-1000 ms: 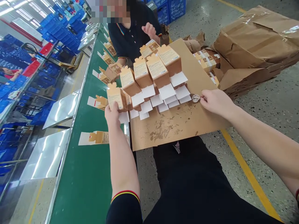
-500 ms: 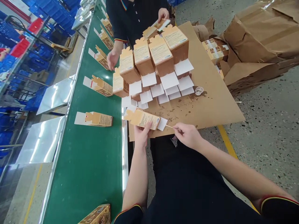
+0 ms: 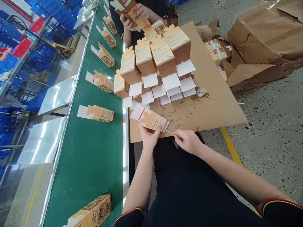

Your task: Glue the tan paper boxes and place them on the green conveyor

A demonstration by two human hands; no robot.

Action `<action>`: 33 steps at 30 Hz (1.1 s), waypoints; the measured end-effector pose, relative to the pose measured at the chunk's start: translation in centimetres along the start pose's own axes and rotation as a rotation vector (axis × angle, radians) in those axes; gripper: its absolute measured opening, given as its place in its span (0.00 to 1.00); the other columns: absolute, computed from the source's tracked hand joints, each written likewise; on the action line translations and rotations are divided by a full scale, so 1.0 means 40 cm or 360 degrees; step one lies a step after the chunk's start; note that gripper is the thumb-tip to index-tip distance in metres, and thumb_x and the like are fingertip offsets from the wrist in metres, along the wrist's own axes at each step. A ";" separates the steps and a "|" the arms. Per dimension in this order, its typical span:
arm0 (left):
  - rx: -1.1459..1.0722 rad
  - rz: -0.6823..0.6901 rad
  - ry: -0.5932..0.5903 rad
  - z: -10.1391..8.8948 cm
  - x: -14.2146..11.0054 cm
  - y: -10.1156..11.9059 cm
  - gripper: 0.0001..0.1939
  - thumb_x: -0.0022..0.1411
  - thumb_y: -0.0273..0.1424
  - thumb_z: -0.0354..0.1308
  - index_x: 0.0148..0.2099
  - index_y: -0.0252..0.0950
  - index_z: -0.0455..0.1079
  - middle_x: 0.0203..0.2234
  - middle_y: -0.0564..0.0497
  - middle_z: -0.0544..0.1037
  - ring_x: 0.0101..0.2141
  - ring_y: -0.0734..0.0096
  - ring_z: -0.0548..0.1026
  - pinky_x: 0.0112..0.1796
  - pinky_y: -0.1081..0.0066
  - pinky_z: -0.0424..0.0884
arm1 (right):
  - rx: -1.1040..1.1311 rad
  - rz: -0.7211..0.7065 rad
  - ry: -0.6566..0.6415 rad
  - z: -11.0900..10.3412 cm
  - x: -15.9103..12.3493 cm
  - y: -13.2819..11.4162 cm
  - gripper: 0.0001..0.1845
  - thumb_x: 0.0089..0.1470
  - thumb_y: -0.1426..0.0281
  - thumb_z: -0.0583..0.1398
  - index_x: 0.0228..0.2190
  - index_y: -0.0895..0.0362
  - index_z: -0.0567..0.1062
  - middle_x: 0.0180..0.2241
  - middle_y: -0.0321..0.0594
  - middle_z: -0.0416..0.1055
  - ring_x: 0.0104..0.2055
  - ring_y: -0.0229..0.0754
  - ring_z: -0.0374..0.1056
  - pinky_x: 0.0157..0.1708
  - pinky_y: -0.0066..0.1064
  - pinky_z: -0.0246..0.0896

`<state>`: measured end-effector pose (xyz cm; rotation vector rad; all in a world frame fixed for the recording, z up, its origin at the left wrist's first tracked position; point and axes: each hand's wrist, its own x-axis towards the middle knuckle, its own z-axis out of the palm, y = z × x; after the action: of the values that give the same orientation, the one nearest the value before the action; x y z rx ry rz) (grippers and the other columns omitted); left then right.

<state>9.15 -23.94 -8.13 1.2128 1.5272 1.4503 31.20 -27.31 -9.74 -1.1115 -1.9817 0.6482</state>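
Note:
My left hand [image 3: 149,136] grips a small tan carton [image 3: 152,120] from below, thumb on its printed face. The carton is tilted, with a white flap and red strip at its left end. My right hand [image 3: 187,141] pinches a thin stick [image 3: 169,131] whose tip meets the carton's right end; what is on the tip is too small to make out. Just beyond stand stacked cartons [image 3: 163,56] with white flaps hanging out, on a brown cardboard sheet [image 3: 217,108]. A small clear cup [image 3: 201,92] sits among wet spots on the sheet.
A green conveyor belt [image 3: 94,164] runs along the left, carrying spaced cartons [image 3: 101,113] and one close by [image 3: 94,212]. Across the stack, a co-worker's hands [image 3: 143,12] hold an opened carton. Large brown paper-wrapped packs [image 3: 265,34] lie to the right.
My carton has turned, showing its red-striped flap at the left; its right-end flap no longer sticks out flat. Belt cartons moved away from me. The co-worker's hands have come together on a carton.

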 end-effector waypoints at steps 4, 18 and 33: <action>0.0135 0.0029 0.0021 0.017 -0.032 0.011 0.44 0.54 0.44 0.84 0.64 0.43 0.64 0.60 0.38 0.79 0.61 0.47 0.83 0.63 0.52 0.80 | 0.0133 0.0223 0.0156 -0.046 -0.046 -0.007 0.13 0.72 0.70 0.58 0.32 0.52 0.74 0.21 0.29 0.64 0.21 0.35 0.57 0.26 0.29 0.55; 0.0180 0.0119 0.0200 -0.012 -0.036 -0.021 0.41 0.51 0.45 0.85 0.59 0.45 0.67 0.54 0.39 0.82 0.56 0.44 0.85 0.59 0.48 0.82 | 0.0338 0.0415 0.0242 -0.088 -0.096 -0.031 0.14 0.71 0.62 0.62 0.33 0.52 0.81 0.19 0.31 0.69 0.18 0.36 0.63 0.22 0.28 0.62; 0.0557 -0.0162 0.1174 -0.517 0.109 -0.044 0.48 0.49 0.33 0.78 0.64 0.42 0.54 0.65 0.35 0.70 0.70 0.41 0.73 0.72 0.36 0.67 | -0.0664 0.0557 0.0607 -0.409 0.136 0.160 0.05 0.55 0.66 0.64 0.31 0.52 0.82 0.22 0.38 0.72 0.24 0.42 0.67 0.31 0.34 0.63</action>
<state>-11.83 -26.63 -6.66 0.7835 2.3760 1.7082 45.74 -18.39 -2.83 -1.7179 -1.6399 0.1658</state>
